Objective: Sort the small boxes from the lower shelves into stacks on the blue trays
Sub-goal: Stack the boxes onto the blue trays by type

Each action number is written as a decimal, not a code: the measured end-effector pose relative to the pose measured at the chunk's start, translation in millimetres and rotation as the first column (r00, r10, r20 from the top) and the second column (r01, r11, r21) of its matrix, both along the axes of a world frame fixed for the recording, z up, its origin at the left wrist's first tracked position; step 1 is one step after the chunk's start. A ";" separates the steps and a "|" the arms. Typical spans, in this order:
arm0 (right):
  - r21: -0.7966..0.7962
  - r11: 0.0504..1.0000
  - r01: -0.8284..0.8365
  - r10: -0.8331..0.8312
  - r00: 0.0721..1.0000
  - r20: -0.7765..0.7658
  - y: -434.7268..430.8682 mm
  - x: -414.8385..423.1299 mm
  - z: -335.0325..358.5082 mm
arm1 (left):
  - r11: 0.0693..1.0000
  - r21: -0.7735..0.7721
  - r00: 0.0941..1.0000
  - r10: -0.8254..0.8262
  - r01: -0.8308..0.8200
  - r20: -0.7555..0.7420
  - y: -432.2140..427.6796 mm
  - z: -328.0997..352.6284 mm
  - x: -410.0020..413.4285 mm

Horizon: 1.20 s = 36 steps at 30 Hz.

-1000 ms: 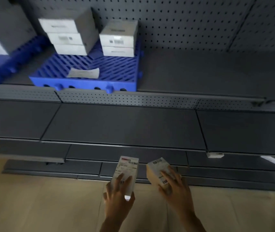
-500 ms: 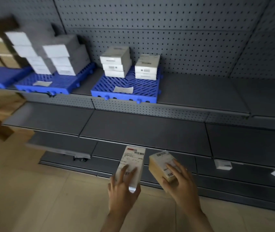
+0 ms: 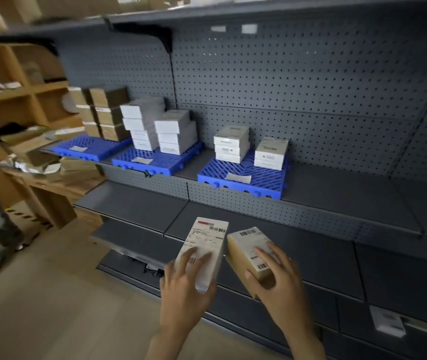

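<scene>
Low in front of the dark grey shelving, your left hand [image 3: 185, 289] grips a white box [image 3: 203, 252] with a printed label and barcodes on its upper face, fingers spread over the label and the thumb under the near end. Just beside it, your right hand [image 3: 278, 284] is closed around a brown cardboard box [image 3: 250, 253] that carries a white barcode label, fingers draped over its top. The two boxes sit close together, nearly touching, above the lower shelves [image 3: 259, 245]. Up on the middle shelf [image 3: 337, 185] stand three blue trays. The right blue tray [image 3: 243, 181] bears two stacks of white boxes, a stack of three [image 3: 230, 144] on its left and a shorter stack [image 3: 271, 153] on its right, with a paper slip [image 3: 238, 177] lying on the front slats. The middle blue tray [image 3: 155, 162] holds two taller stacks of white boxes [image 3: 159, 129] set against each other and a slip near its front edge. The left blue tray [image 3: 90, 149] carries stacked brown boxes [image 3: 103, 113] at its back. Behind everything runs a grey pegboard wall [image 3: 285, 87], and to the left stands a wooden shelf unit [image 3: 12, 100] with loose clutter, too blurred to name.
</scene>
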State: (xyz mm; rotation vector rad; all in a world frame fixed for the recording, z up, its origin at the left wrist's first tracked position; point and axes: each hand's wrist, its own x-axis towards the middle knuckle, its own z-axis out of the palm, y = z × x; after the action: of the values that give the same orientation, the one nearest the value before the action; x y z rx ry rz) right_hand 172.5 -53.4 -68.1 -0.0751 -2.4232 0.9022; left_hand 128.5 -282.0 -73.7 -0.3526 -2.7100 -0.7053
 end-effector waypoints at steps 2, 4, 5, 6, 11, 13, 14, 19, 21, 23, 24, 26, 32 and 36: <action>0.028 1.000 0.004 -0.004 1.000 -0.006 -14.3 -11.4 13.1 | 1.000 0.003 1.000 0.009 -0.009 -0.028 -15.2 10.8 -13.3; 0.048 0.999 0.025 -0.025 1.000 -0.002 -31.8 -24.8 24.8 | 1.000 0.007 0.999 0.011 -0.011 -0.052 -32.4 19.3 -30.4; 0.053 0.998 0.033 -0.032 0.999 -0.002 -41.4 -32.5 29.3 | 1.000 0.010 0.998 0.009 -0.008 -0.064 -41.8 23.0 -39.6; 0.055 0.998 0.038 -0.038 0.999 -0.006 -51.4 -40.7 32.8 | 1.000 0.013 0.997 0.004 -0.003 -0.078 -51.7 26.7 -49.6; 0.059 0.995 0.078 -0.078 0.997 -0.003 -103.1 -87.2 45.7 | 0.999 0.034 0.994 -0.026 0.030 -0.110 -100.9 46.2 -101.7; 0.077 0.993 0.094 -0.095 0.995 0.001 -121.9 -107.1 50.3 | 0.998 0.044 0.990 -0.033 0.039 -0.139 -119.0 54.2 -124.7; 0.088 0.991 0.103 -0.104 0.995 0.004 -129.8 -116.5 52.4 | 0.998 0.045 0.987 -0.036 0.043 -0.155 -127.4 59.2 -136.6; 0.119 0.983 0.142 -0.143 0.990 0.001 -157.2 -156.4 72.7 | 0.998 0.029 0.971 -0.054 0.062 -0.232 -155.8 94.3 -197.4; 0.122 0.980 0.156 -0.156 0.988 -0.014 -163.0 -172.1 84.4 | 0.998 0.013 0.963 -0.062 0.067 -0.264 -159.2 112.5 -223.1; 0.112 0.981 0.161 -0.157 0.986 -0.048 -166.0 -187.5 95.2 | 0.997 0.004 0.955 -0.067 0.071 -0.289 -158.5 130.6 -249.8; 0.104 0.981 0.161 -0.155 0.986 -0.065 -166.1 -195.4 100.4 | 0.997 0.004 0.952 -0.067 0.072 -0.299 -156.6 139.8 -263.7; 0.102 0.980 0.168 -0.158 0.983 -0.095 -162.9 -212.2 109.8 | 0.997 0.009 0.946 -0.065 0.072 -0.319 -150.6 157.2 -292.2; 0.083 0.972 0.220 -0.206 0.967 -0.149 -142.0 -269.0 120.4 | 0.998 -0.033 0.912 -0.060 0.051 -0.406 -120.2 197.7 -379.4; 0.063 0.971 0.232 -0.220 0.962 -0.162 -131.3 -306.7 121.2 | 0.998 -0.048 0.912 -0.052 0.036 -0.407 -95.2 216.9 -434.6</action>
State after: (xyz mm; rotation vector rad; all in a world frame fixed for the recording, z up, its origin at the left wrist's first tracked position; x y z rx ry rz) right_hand -134.2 -184.7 53.1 -0.2389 -2.2496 0.6802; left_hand -306.1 -377.2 143.2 -0.5106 -2.3251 -0.5195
